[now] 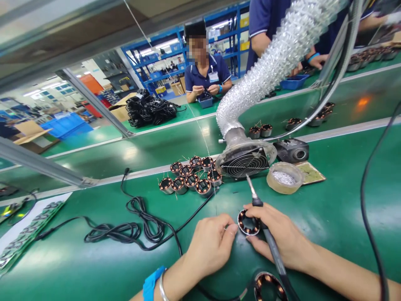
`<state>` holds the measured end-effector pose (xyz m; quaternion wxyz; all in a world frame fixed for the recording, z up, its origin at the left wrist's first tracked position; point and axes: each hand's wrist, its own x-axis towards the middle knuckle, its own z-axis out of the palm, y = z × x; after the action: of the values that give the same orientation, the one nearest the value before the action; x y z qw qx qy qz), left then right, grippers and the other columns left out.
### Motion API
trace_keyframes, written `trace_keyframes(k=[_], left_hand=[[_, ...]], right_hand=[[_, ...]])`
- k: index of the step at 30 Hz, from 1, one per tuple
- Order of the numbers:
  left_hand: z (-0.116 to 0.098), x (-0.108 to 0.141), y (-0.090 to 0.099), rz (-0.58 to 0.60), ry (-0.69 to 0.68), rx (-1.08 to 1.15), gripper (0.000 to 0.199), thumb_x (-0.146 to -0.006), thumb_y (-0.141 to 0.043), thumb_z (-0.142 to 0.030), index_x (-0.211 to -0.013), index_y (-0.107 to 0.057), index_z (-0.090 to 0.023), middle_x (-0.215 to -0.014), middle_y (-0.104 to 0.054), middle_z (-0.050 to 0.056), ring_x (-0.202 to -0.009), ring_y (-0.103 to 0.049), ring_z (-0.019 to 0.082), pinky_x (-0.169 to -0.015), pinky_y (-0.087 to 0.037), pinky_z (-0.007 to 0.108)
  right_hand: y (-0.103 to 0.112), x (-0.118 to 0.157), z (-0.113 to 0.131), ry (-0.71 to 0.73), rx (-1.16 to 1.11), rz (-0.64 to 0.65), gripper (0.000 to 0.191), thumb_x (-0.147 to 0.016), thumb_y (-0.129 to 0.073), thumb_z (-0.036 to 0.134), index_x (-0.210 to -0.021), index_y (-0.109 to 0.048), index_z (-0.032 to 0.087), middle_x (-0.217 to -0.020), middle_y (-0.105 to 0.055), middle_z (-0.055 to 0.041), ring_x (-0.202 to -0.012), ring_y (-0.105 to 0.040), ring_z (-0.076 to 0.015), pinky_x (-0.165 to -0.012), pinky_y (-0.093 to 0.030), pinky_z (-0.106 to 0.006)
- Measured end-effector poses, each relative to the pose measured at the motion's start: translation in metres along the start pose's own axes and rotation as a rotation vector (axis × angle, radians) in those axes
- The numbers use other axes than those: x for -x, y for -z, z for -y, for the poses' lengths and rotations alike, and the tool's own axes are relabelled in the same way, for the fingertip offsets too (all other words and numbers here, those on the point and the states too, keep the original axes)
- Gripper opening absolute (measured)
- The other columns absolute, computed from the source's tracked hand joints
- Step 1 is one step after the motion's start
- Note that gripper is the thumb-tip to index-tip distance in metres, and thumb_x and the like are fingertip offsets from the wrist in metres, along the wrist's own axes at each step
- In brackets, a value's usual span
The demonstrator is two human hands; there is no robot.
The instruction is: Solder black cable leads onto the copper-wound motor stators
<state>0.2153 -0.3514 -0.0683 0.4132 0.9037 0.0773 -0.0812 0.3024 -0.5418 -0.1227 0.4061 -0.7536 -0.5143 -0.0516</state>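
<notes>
My right hand [278,234] grips a ring-shaped motor stator [248,223] with copper windings by its rim. A soldering iron [273,246] is also in this hand, its metal tip pointing away from me toward the fan. Just left of the stator, my left hand [214,242] is closed in a pinch, thumb against forefinger. Whatever lies between those fingertips is too small to make out. Another stator [270,287], partly cut off by the lower edge, rests near me beside a black cable's bare end.
Several stators [191,180] stand grouped left of a fume-extractor fan [246,163] with a silver duct [266,62]. A solder-scrap dish [284,179] and a black holder [291,150] are to its right. Coiled black cable [115,231] and circuit boards [29,234] lie left. Co-workers sit opposite.
</notes>
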Motion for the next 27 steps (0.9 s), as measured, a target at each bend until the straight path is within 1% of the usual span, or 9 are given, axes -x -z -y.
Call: trace_keyframes(k=[3, 7, 9, 12, 15, 17, 23, 25, 27], left_hand=[[-0.001, -0.008, -0.002, 0.064, 0.126, 0.307, 0.027, -0.078, -0.056, -0.039, -0.062, -0.054, -0.017, -0.053, -0.040, -0.005, -0.051, -0.030, 0.010, -0.052, -0.021, 0.025], [-0.002, -0.016, -0.007, 0.201, 0.352, 0.746, 0.034, -0.064, -0.066, -0.049, -0.064, -0.053, -0.018, -0.048, -0.039, -0.008, -0.041, -0.015, 0.006, -0.045, -0.011, 0.025], [0.000, -0.011, -0.006, 0.210, 0.334, 0.722, 0.038, -0.068, -0.066, -0.054, -0.066, -0.052, -0.019, -0.046, -0.030, -0.010, -0.041, -0.014, 0.007, -0.045, -0.010, 0.025], [0.009, 0.001, 0.001, 0.145, 0.186, 0.390, 0.033, -0.071, -0.071, -0.047, -0.076, -0.059, -0.016, -0.051, -0.029, -0.010, -0.049, -0.022, 0.008, -0.049, -0.017, 0.023], [0.017, 0.008, 0.004, 0.137, 0.170, 0.179, 0.025, -0.079, -0.067, -0.040, -0.078, -0.063, -0.015, -0.052, -0.029, -0.009, -0.051, -0.024, 0.008, -0.050, -0.017, 0.024], [0.019, 0.009, 0.001, 0.174, 0.200, 0.283, 0.033, -0.082, -0.063, -0.046, -0.072, -0.062, -0.014, -0.051, -0.032, -0.008, -0.049, -0.024, 0.008, -0.048, -0.016, 0.024], [0.014, 0.008, -0.009, 0.248, 0.313, 0.785, 0.048, -0.062, -0.078, -0.059, -0.066, -0.062, -0.014, -0.043, -0.031, -0.009, -0.041, -0.016, 0.005, -0.044, -0.009, 0.024], [0.014, 0.007, -0.002, 0.345, 0.313, 0.750, 0.050, -0.064, -0.076, -0.062, -0.067, -0.064, -0.013, -0.043, -0.032, -0.009, -0.040, -0.016, 0.005, -0.044, -0.008, 0.025], [0.015, -0.001, 0.011, 0.428, 0.256, 0.561, 0.051, -0.066, -0.075, -0.062, -0.066, -0.065, -0.012, -0.045, -0.034, -0.008, -0.043, -0.019, 0.005, -0.045, -0.011, 0.025]], right_hand=[[-0.003, 0.003, 0.010, -0.046, 0.016, -0.007, 0.036, -0.084, -0.053, 0.015, -0.119, -0.045, 0.021, -0.103, -0.060, -0.0106, -0.085, -0.059, -0.0233, -0.070, -0.056, -0.037], [-0.003, 0.001, 0.015, -0.098, 0.058, -0.048, 0.035, -0.082, -0.054, 0.014, -0.115, -0.044, 0.020, -0.086, -0.054, -0.0054, -0.074, -0.053, -0.0219, -0.061, -0.052, -0.034], [-0.004, -0.001, 0.015, -0.114, 0.052, -0.051, 0.035, -0.080, -0.056, 0.013, -0.113, -0.045, 0.021, -0.084, -0.053, -0.0044, -0.073, -0.052, -0.0214, -0.060, -0.051, -0.033], [-0.003, -0.002, 0.013, -0.128, 0.028, -0.032, 0.035, -0.078, -0.059, 0.012, -0.109, -0.046, 0.020, -0.086, -0.053, -0.0048, -0.076, -0.052, -0.0219, -0.062, -0.050, -0.033], [-0.003, -0.002, 0.014, -0.134, 0.026, -0.022, 0.038, -0.075, -0.062, 0.011, -0.108, -0.046, 0.020, -0.089, -0.054, -0.0059, -0.078, -0.051, -0.0226, -0.065, -0.049, -0.034], [-0.004, -0.001, 0.014, -0.140, 0.028, -0.027, 0.039, -0.074, -0.062, 0.009, -0.107, -0.046, 0.020, -0.089, -0.054, -0.0055, -0.078, -0.051, -0.0223, -0.065, -0.049, -0.033], [-0.007, 0.000, 0.018, -0.142, 0.031, -0.041, 0.038, -0.073, -0.057, 0.009, -0.108, -0.047, 0.020, -0.087, -0.052, -0.0043, -0.076, -0.051, -0.0212, -0.063, -0.047, -0.031], [-0.008, 0.000, 0.020, -0.137, 0.020, -0.035, 0.038, -0.073, -0.055, 0.008, -0.108, -0.047, 0.020, -0.088, -0.052, -0.0046, -0.076, -0.051, -0.0213, -0.064, -0.048, -0.032], [-0.008, 0.001, 0.020, -0.133, 0.004, -0.054, 0.038, -0.074, -0.055, 0.009, -0.109, -0.046, 0.020, -0.087, -0.052, -0.0044, -0.076, -0.051, -0.0214, -0.064, -0.049, -0.032]])
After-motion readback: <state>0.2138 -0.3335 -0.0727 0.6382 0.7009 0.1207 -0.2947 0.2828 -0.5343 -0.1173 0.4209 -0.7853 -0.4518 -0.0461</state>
